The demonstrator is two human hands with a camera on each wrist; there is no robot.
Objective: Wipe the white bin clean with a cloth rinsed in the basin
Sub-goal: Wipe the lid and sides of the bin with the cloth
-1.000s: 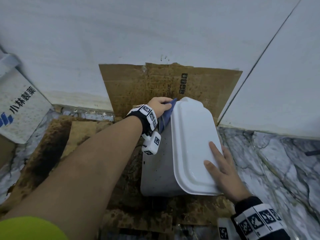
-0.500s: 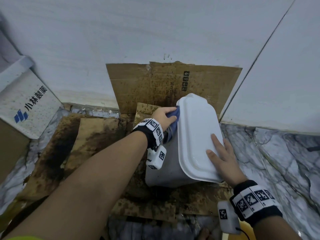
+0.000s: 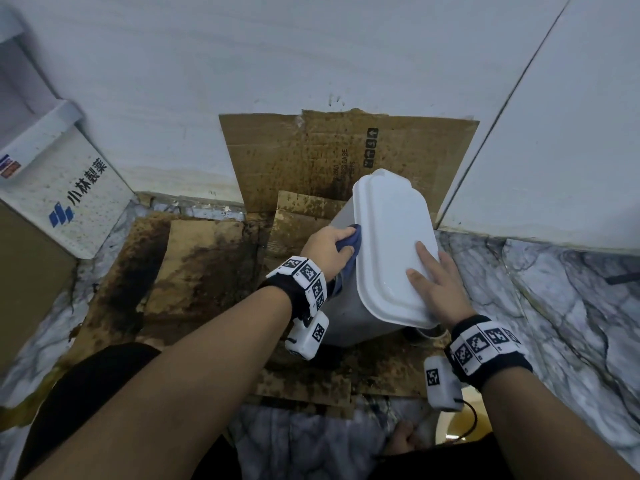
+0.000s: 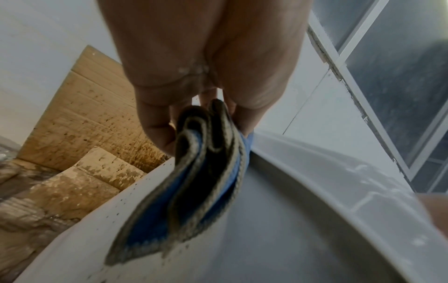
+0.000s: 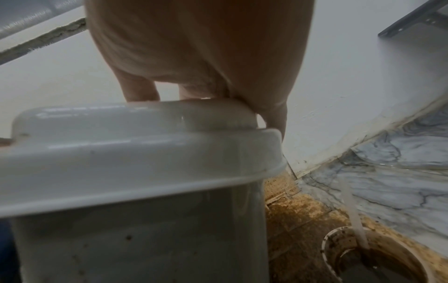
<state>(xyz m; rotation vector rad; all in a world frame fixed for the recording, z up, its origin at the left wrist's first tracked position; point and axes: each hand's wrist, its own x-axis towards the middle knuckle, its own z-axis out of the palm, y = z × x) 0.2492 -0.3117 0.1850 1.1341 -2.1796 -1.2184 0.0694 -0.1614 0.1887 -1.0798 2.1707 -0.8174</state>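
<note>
both hands share the job: your right hand (image 3: pixel 437 285) lies flat, steadying the lid (image 3: pixel 394 244), while your left hand (image 3: pixel 325 249) clutches the cloth (image 3: pixel 350 240) against the bin (image 3: pixel 348 315).

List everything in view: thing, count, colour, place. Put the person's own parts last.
bin: one, white, speckled side, standing on the cardboard near the wall.
lid: one, white, on top of the bin.
cloth: one, blue with a pale edge, folded, against the bin's side under the lid rim.
cardboard: several sheets, brown and stained, on the floor and leaning on the wall.
box: one, white with blue print, far left.
pot: one, dirty, dark liquid inside, on the floor right of the bin.
floor: grey marble.
left hand: grips the cloth.
right hand: flat on the lid.
</note>
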